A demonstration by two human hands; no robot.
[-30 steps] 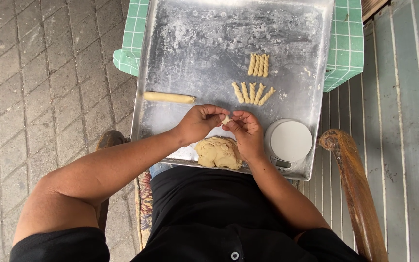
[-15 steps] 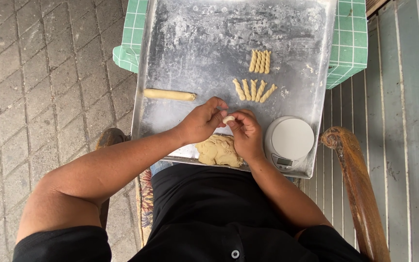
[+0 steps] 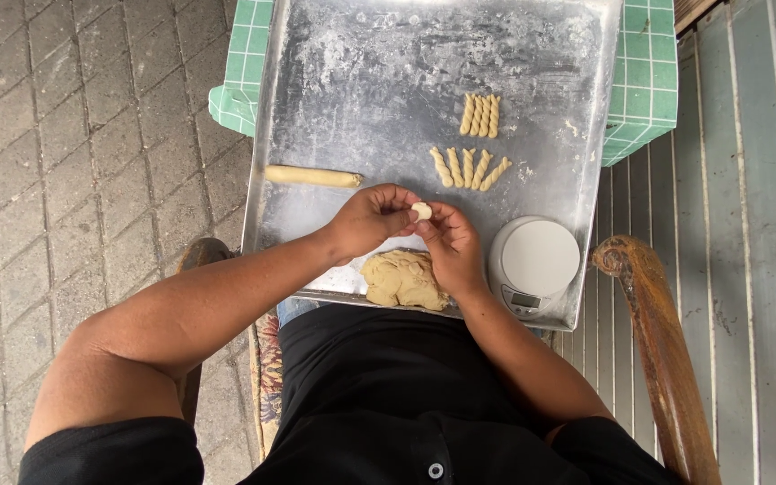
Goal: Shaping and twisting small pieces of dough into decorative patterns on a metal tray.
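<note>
Left hand (image 3: 372,218) and right hand (image 3: 450,244) meet above the near part of the metal tray (image 3: 316,99), fingers curled together, pinching a small dough ball (image 3: 421,211) between their tips. Dough lump (image 3: 403,280) lies just below at the tray's near edge. Dough roll (image 3: 313,176) sits left; twisted sticks (image 3: 469,167) and round white scale (image 3: 536,262) right. The tray's far half is bare, floured metal. Green checked cloth (image 3: 644,81) beneath.

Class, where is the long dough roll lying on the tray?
In the head view, the long dough roll lies at the metal tray's left edge, beyond the left hand, apart from it.
</note>
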